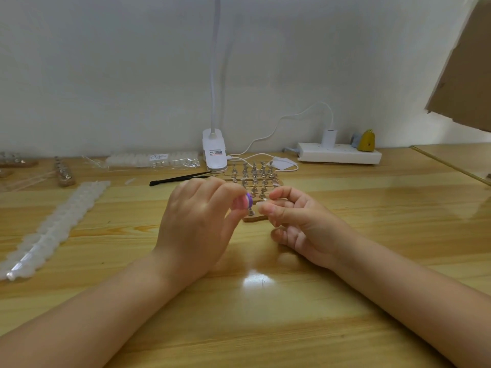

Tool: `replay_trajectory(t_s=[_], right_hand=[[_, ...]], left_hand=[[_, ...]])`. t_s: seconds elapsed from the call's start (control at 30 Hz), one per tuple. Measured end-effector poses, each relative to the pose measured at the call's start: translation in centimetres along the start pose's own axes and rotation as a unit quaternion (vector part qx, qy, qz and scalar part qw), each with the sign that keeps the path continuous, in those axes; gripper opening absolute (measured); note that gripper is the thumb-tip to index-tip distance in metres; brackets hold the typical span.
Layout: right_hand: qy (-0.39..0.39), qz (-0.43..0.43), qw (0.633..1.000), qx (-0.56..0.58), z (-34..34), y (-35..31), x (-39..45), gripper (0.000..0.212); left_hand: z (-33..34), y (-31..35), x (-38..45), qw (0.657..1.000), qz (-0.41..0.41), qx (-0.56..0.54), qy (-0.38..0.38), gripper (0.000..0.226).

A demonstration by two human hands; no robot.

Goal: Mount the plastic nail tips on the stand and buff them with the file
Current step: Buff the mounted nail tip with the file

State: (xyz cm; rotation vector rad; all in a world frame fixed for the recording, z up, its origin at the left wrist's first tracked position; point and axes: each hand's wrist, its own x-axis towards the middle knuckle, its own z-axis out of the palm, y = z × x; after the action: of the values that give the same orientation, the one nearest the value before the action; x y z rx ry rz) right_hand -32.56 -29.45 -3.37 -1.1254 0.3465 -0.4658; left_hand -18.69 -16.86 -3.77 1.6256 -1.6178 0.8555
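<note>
Centre of frame, both hands working close together over the near end of the wooden stand (252,218).

Left hand (196,227): fingers curled round a small pink-and-purple block (245,201), held at the fingertips. Looks like the file, end-on to the camera; cannot be sure of its full shape.

Right hand (297,221): thumb and forefinger pinched narrow at the tip of a peg, just beside the file. What they pinch is too small and pale to make out; likely a clear nail tip. Remaining fingers loosely curled below.

Stand: rows of metal pegs (253,176) run back toward the centre of the frame, behind the hands. Whether those pegs carry tips cannot be told at this size.

Spare nail tips: a long white strip (61,221) lies at the left of the frame on the surface (265,314); a bagged lot (154,160) sits further back, left of the lamp clip (214,151). Black tweezers (183,178) lie just behind the left hand.

Judgement: buffing step, or seating a tip just ahead of buffing. Next move calls for the right hand steadying the peg while the file makes short, light strokes; too much pressure could pop the tip off.
</note>
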Motion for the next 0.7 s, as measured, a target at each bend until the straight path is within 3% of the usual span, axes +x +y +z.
replay_trajectory(t_s=[0.13,0.23,0.3,0.43,0.57,0.7], right_hand=[[-0.012,0.0,1.0,-0.013,-0.1,0.0,-0.2,0.036],[-0.006,0.003,1.0,-0.005,0.0,-0.1,-0.1,0.036],[-0.003,0.003,1.0,-0.002,0.1,0.0,-0.1,0.036],[-0.011,-0.001,1.0,-0.011,0.0,-0.1,-0.1,0.036],[-0.007,0.001,1.0,-0.003,0.0,-0.1,-0.1,0.035],[-0.008,-0.001,1.0,-0.009,0.0,-0.1,-0.1,0.036]], left_hand=[[-0.1,0.9,0.1,0.998,0.038,-0.042,0.008,0.015],[0.0,0.3,0.1,0.999,-0.026,-0.003,-0.038,0.027],[-0.2,0.1,0.1,0.999,-0.04,-0.012,-0.018,0.028],[-0.2,1.1,0.3,0.998,0.025,-0.051,0.002,0.018],[-0.1,0.4,0.1,0.998,-0.033,0.008,-0.049,0.028],[-0.3,0.9,0.2,0.999,-0.004,-0.035,0.003,0.019]])
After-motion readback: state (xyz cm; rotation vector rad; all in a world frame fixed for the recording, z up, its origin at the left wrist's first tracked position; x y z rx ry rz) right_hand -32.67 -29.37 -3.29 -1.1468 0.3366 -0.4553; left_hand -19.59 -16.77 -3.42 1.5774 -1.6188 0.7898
